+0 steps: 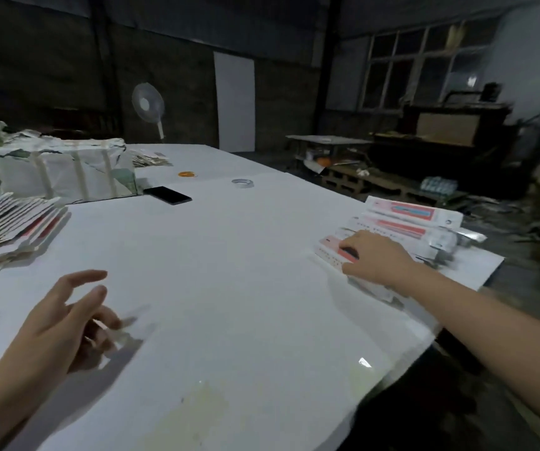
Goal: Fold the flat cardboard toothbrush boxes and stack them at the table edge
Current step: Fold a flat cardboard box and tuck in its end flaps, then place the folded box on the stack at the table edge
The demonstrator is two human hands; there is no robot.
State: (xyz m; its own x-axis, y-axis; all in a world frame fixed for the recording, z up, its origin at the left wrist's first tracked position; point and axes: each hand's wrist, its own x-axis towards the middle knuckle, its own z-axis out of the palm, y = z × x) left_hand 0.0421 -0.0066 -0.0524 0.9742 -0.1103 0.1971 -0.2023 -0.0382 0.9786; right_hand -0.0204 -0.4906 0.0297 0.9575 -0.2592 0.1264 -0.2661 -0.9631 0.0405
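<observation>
Head view: phone [167,195], tape roll [242,182] (far off); left fingers [83,288] apart, right fingers [348,250] pressing folded boxes [402,222].

Smooth glossy table [229,271], cardboard boxes [402,219]

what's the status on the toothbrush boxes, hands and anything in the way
Left hand open, above table, holding nothing. Right hand on folded boxes at right table edge. Flat boxes wait far left. Nothing between.
</observation>
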